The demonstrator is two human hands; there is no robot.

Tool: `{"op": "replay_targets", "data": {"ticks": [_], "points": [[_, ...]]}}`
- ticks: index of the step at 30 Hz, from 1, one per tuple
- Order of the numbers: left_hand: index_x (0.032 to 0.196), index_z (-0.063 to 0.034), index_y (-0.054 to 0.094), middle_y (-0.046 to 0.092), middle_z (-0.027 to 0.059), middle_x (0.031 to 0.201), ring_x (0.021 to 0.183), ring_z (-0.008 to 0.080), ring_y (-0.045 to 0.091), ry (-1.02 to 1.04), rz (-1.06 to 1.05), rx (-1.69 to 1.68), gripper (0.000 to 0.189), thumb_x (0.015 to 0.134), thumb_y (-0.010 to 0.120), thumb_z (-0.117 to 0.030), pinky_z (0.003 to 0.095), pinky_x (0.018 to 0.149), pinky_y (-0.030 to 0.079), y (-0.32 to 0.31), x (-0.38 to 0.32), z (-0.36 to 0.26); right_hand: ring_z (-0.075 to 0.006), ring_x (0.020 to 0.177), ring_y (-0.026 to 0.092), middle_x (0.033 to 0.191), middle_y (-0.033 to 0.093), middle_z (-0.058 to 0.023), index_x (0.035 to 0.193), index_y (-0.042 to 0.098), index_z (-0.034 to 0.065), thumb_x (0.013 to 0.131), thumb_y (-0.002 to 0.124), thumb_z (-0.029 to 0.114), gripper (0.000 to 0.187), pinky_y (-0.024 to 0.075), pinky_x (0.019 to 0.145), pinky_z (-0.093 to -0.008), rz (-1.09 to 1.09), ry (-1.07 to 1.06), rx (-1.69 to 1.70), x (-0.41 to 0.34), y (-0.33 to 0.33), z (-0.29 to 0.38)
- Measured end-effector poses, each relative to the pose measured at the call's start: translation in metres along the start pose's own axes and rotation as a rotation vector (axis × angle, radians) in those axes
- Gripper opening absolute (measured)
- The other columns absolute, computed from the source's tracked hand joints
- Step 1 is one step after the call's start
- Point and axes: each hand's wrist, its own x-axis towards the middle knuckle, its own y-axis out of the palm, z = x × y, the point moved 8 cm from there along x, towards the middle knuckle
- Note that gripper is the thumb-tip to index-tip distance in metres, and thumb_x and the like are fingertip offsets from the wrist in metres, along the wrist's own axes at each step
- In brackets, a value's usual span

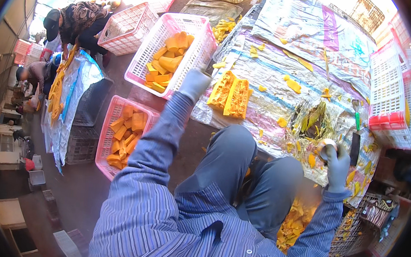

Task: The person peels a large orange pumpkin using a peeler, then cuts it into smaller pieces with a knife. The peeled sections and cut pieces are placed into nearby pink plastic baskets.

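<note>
My gloved left hand point(195, 83) is by the right rim of a pink and white plastic crate point(136, 59) that holds pieces of peeled pumpkin point(169, 62); whether it grips anything is unclear. Two long pumpkin pieces with seedy flesh showing point(236, 96) lie to its right on woven plastic sheeting point(267, 75). In my gloved right hand point(336, 164) is a small round whitish object point(326, 147), partly hidden by the fingers. Beside that hand a dark flat blade point(355, 149) lies on the sheet, and a green-handled tool point(357, 115) lies farther up.
Another pink crate point(104, 149) of pumpkin chunks stands lower left. White and red crates point(389, 92) stand at the right edge. Peelings point(296, 222) fill the space beside my legs. At upper left a person point(79, 24) bends over a sheet-covered surface; another person point(37, 75) is behind.
</note>
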Motion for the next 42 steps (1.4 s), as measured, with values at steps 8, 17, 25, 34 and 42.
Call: {"op": "replay_targets", "data": {"ticks": [8, 17, 25, 34, 42], "points": [[0.151, -0.0111, 0.046, 0.064, 0.019, 0.122, 0.107, 0.0337, 0.069, 0.09, -0.084, 0.12, 0.066, 0.087, 0.062, -0.016, 0.0489, 0.088, 0.056, 0.134, -0.048, -0.023, -0.0129, 0.077, 0.071, 0.099, 0.073, -0.0073, 0.118, 0.069, -0.0009, 0.099, 0.064, 0.036, 0.042, 0.0561, 0.059, -0.0243, 0.619, 0.163, 0.179, 0.088, 0.243, 0.04], [0.156, 0.0127, 0.026, 0.066, 0.0293, 0.12, 0.106, 0.0384, 0.069, 0.014, 0.288, -0.062, 0.084, 0.085, 0.06, -0.016, 0.0433, 0.096, 0.053, 0.203, -0.053, -0.032, -0.0147, 0.062, 0.06, 0.09, 0.066, -0.004, 0.117, 0.066, 0.0052, 0.099, 0.065, 0.039, 0.039, 0.0467, 0.046, -0.0324, 0.576, 0.387, 0.21, 0.105, 0.292, -0.031], [0.128, 0.0015, 0.067, 0.063, 0.0121, 0.113, 0.11, 0.0292, 0.065, 0.046, 0.159, 0.196, 0.042, 0.088, 0.067, -0.014, 0.0372, 0.086, 0.057, 0.167, -0.022, -0.1, -0.0196, 0.081, 0.06, 0.098, 0.066, -0.0018, 0.119, 0.066, 0.0131, 0.099, 0.065, 0.052, 0.043, 0.0551, 0.069, -0.0524, 0.466, 0.639, 0.337, 0.099, 0.249, -0.077], [0.119, 0.0, 0.073, 0.07, 0.0247, 0.123, 0.115, 0.0346, 0.07, 0.003, 0.404, -0.025, 0.039, 0.092, 0.057, -0.023, 0.0442, 0.096, 0.056, 0.212, -0.005, -0.082, -0.0333, 0.106, 0.06, 0.125, 0.06, -0.0116, 0.123, 0.065, 0.0148, 0.094, 0.071, 0.054, 0.049, 0.0539, 0.084, -0.0618, 0.454, 0.597, 0.461, 0.09, 0.261, -0.089], [0.116, 0.0002, 0.072, 0.072, 0.0253, 0.115, 0.109, 0.0375, 0.071, -0.036, 0.182, -0.091, 0.039, 0.093, 0.057, -0.027, 0.0459, 0.093, 0.056, 0.164, -0.005, -0.062, -0.018, 0.101, 0.068, 0.117, 0.069, -0.0059, 0.126, 0.065, 0.0087, 0.101, 0.067, 0.044, 0.044, 0.0581, 0.082, -0.0391, 0.339, 0.392, 0.666, 0.101, 0.253, -0.039]]}}
